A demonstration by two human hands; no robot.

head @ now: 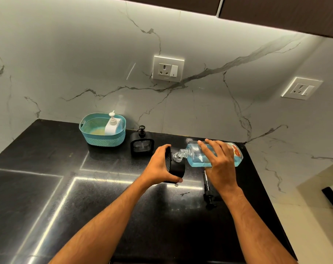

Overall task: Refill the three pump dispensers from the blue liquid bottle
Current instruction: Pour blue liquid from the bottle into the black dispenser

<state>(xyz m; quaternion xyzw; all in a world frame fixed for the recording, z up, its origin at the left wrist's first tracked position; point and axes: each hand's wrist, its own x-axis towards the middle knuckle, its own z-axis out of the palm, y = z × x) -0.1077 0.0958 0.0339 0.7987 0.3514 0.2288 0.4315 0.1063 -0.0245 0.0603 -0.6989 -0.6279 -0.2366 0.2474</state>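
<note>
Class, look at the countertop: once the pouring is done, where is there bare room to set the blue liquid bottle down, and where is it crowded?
Bare patches: the wide stretch of counter left of the left hand and in front of the teal basket; also the near counter between the forearms. Crowded: the back strip by the black dispenser, and the right side, where the removed pump lies under the right hand holding the blue liquid bottle.

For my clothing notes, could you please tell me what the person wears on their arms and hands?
Nothing shows on either: the left hand and right hand are bare, without gloves, rings or watch, and both forearms are uncovered, with no sleeves in view.
</note>
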